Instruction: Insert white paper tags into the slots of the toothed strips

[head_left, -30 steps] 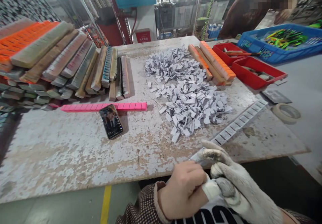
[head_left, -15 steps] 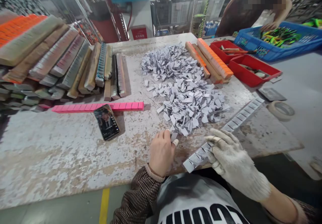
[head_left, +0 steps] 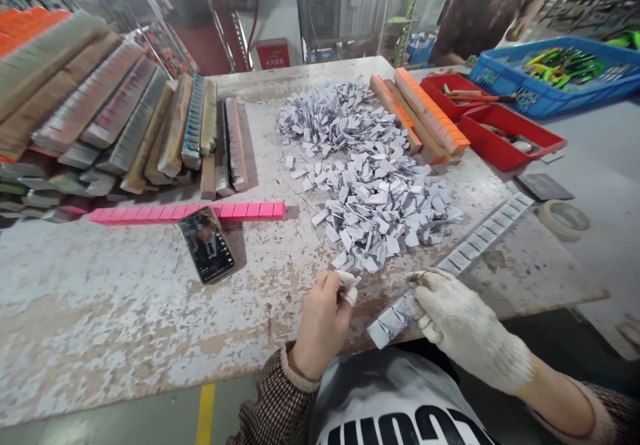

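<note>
My left hand [head_left: 324, 318], bare with white wraps on fingertips, pinches a small white piece [head_left: 354, 281] just off the near edge of a pile of similar white pieces [head_left: 385, 198]. My right hand [head_left: 463, 325] wears a white knitted glove. Its fingers are curled round the middle of a long, narrow segmented strip [head_left: 484, 233] with white faces, lying slantwise along the table's front edge. The strip's near end [head_left: 387, 328] sticks out to the left of the glove, dark lines between its segments. What lies under the gloved fingertips is hidden.
On the left are stacked wooden bars [head_left: 75, 111], a pink segmented strip [head_left: 250, 211] and a phone [head_left: 207, 245] leaning on it. Orange-topped bars [head_left: 433, 111], red trays [head_left: 510, 139], a blue basket [head_left: 555, 98] and a tape roll [head_left: 564, 219] stand right. Another person [head_left: 480, 18] is behind.
My left hand has come slightly away from the pile's edge with a white piece in its fingertips. My gloved fingers have curled in more over the strip. The view has shifted slightly.
</note>
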Demonstrator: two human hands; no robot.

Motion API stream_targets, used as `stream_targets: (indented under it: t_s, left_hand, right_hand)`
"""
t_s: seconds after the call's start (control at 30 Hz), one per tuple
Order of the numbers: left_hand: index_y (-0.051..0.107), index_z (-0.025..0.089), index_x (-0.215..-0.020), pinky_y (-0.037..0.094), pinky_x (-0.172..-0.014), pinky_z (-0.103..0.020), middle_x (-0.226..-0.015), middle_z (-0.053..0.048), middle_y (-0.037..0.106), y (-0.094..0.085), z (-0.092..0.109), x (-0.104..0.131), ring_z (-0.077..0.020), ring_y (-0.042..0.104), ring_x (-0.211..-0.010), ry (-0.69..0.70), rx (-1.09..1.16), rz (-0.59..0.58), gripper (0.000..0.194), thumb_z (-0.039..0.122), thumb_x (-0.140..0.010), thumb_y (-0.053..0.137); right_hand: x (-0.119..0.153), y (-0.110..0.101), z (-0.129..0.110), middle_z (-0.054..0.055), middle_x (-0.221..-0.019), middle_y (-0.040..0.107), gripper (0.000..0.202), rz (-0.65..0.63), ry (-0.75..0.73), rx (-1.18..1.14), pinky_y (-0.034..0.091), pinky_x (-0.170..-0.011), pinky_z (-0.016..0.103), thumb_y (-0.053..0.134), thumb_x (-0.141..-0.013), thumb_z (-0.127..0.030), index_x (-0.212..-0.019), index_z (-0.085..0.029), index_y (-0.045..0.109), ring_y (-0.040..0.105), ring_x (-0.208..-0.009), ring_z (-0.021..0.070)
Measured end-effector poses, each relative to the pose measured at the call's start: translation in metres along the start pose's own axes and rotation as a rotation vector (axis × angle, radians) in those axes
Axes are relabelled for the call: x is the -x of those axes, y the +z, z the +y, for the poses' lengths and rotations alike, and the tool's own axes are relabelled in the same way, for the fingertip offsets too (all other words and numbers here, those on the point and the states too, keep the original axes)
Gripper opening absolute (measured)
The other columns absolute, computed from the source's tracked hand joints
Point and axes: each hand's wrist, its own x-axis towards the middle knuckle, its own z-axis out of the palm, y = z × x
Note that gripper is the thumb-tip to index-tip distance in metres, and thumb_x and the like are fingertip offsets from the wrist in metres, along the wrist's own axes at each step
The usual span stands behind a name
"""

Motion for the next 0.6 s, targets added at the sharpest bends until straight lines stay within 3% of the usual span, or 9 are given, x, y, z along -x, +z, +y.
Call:
stream_targets:
  t_s: [0.17,0.37,0.6]
  left_hand:
    - [0.059,0.021,-0.100,0.050,-0.076,-0.030,-0.096,-0.004,0.062,0.009,0.006,0.017,-0.0190,0.062,-0.087,-0.016,0.142,-0.045,0.007,0.016,-0.097,0.054]
    - [0.061,0.020,-0.104,0.050,-0.080,-0.031,-0.100,-0.006,0.063,0.017,0.008,0.023,-0.0201,0.062,-0.092,-0.035,0.237,-0.090,0.013,0.013,-0.096,0.054]
    - [0.069,0.018,-0.102,0.051,-0.080,-0.030,-0.098,-0.006,0.067,0.016,0.012,0.022,-0.0194,0.065,-0.090,-0.058,0.452,-0.045,0.014,0.014,-0.089,0.064]
  right_hand:
    - [0.007,0.005,0.001,0.018,-0.105,0.067,0.016,0.001,-0.039,0.025,0.058,-0.092,0.050,0.049,-0.093,-0.011,-0.091,-0.013,0.065,0.066,-0.102,0.0326]
    - [0.008,0.010,-0.002,0.019,-0.114,0.067,0.017,-0.058,-0.045,0.077,0.050,-0.105,0.058,0.049,-0.091,-0.011,-0.089,-0.015,0.065,0.066,-0.111,0.0340]
    - [0.020,0.022,0.019,0.013,-0.113,0.071,0.016,0.018,-0.093,-0.059,0.050,-0.104,0.057,0.053,-0.098,-0.027,-0.100,-0.019,0.067,0.068,-0.106,0.0317]
